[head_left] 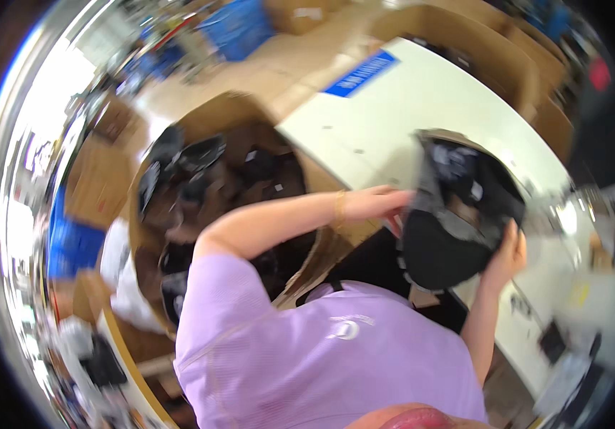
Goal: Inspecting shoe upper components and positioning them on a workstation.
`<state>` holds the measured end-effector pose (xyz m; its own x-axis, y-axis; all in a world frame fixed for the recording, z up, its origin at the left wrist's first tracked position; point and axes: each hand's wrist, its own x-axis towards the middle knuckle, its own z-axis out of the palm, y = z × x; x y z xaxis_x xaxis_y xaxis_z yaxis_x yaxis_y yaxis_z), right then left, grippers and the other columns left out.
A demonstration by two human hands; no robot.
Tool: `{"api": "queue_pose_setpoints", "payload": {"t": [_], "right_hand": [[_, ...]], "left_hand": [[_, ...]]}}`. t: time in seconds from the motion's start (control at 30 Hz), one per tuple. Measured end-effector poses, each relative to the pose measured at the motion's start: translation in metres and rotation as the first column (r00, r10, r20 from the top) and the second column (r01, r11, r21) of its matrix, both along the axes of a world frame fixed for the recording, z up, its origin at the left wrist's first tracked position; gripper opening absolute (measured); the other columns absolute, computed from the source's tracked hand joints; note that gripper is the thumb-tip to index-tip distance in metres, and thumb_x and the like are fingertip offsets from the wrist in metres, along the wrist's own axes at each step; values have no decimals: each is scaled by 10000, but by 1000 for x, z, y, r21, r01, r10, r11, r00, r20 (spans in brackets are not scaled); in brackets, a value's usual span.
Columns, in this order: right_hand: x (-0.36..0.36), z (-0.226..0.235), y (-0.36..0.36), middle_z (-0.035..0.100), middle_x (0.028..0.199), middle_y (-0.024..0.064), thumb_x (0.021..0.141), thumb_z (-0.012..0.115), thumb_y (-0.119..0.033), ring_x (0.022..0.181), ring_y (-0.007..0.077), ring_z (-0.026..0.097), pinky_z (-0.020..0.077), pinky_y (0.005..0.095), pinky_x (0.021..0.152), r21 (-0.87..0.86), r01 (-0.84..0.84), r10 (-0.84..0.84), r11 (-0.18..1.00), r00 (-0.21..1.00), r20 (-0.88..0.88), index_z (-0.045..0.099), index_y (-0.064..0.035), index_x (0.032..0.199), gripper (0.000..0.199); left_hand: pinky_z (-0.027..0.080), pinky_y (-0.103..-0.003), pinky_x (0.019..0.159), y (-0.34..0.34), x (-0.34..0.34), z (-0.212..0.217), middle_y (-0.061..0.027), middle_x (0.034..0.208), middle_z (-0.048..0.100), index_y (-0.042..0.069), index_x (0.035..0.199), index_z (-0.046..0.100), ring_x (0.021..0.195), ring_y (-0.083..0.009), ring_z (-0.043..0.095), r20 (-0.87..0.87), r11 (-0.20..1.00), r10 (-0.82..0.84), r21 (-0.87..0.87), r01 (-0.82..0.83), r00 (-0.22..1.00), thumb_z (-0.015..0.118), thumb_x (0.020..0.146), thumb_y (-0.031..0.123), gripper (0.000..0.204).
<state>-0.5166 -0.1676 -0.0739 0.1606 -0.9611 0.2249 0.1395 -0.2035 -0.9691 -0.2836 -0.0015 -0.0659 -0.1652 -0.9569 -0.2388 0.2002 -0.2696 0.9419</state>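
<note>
Holding black cap above white table edge, both hands gripping: left hand clamped on left rim, right hand cupped under right side. Keep grip even, crown unbent, cap clear of cardboard box of dark caps at left. Picture blurred.

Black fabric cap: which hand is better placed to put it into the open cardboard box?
Probably left: the left hand holds the black fabric cap on the side nearest the open cardboard box; the right hand holds its far side.
</note>
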Motion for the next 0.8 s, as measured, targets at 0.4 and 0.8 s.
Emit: {"api": "queue_pose_setpoints", "payload": {"t": [0.4, 0.8], "right_hand": [[-16, 17, -11, 461, 610, -48, 891, 639, -190, 584, 25, 378, 314, 214, 501, -82, 6, -11, 997, 998, -58, 606, 10, 806, 219], [-48, 41, 13, 553, 662, 1, 961, 512, -211, 480, 62, 518, 406, 201, 453, 283, -384, 346, 879, 921, 177, 575, -12, 922, 213]], "left_hand": [[476, -292, 860, -16, -52, 0, -73, 1066, 619, -9, 1181, 542, 964, -176, 594, -7, 913, 399, 102, -396, 917, 626, 890, 161, 347], [512, -290, 819, -64, -65, 26, -75, 968, 670, -43, 977, 657, 892, -153, 635, 171, 738, 566, -541, -403, 806, 617, 816, -56, 166]]}}
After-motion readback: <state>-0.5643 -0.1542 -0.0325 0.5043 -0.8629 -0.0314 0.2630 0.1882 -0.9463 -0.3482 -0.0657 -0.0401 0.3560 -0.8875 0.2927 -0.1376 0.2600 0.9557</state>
